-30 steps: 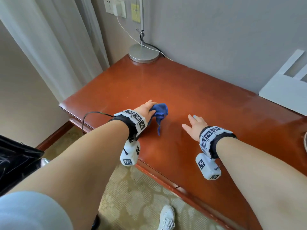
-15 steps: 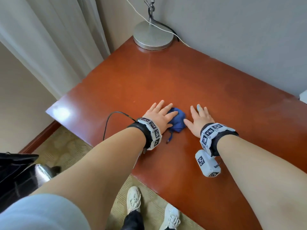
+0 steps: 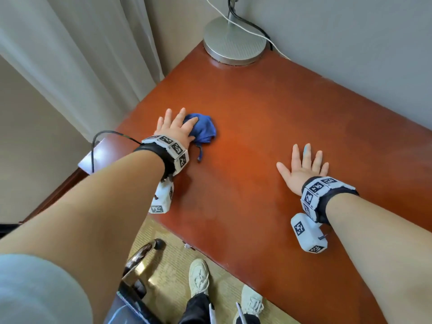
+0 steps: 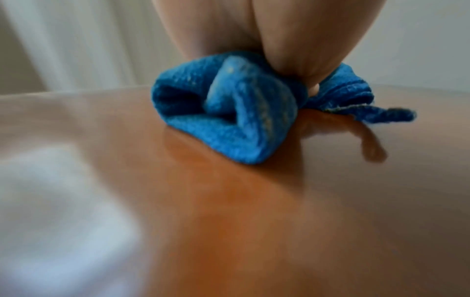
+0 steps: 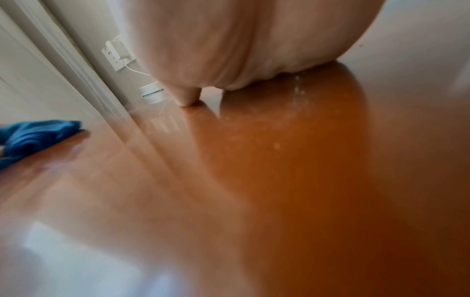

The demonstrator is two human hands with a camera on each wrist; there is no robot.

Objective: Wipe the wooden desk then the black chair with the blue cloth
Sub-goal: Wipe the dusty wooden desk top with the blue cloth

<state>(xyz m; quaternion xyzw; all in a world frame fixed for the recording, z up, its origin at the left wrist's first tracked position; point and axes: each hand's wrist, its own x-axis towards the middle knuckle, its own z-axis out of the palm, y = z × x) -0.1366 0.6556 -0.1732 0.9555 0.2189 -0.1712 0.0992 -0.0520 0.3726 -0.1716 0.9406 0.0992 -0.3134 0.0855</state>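
Observation:
A crumpled blue cloth [image 3: 202,129] [image 4: 229,112] [image 5: 33,138] lies on the reddish wooden desk [image 3: 268,127] [image 4: 229,211] [image 5: 292,170] near its left end. My left hand [image 3: 174,128] lies flat on the cloth with straight fingers and presses it onto the wood; the palm [image 4: 254,34] fills the top of the left wrist view. My right hand [image 3: 304,167] rests flat on the desk to the right, fingers spread, holding nothing. Part of the black chair [image 3: 138,277] shows below the desk's front edge.
A round metal lamp base [image 3: 233,42] with cables stands at the desk's far left corner against the grey wall. White curtains [image 3: 77,54] hang left of the desk. My shoes [image 3: 198,277] stand on the patterned carpet. A wall socket [image 5: 117,56] shows in the right wrist view.
My left hand has slid the cloth leftward, away from the right hand. The hands, close together half a second ago, are now far apart. The head view has tilted down.

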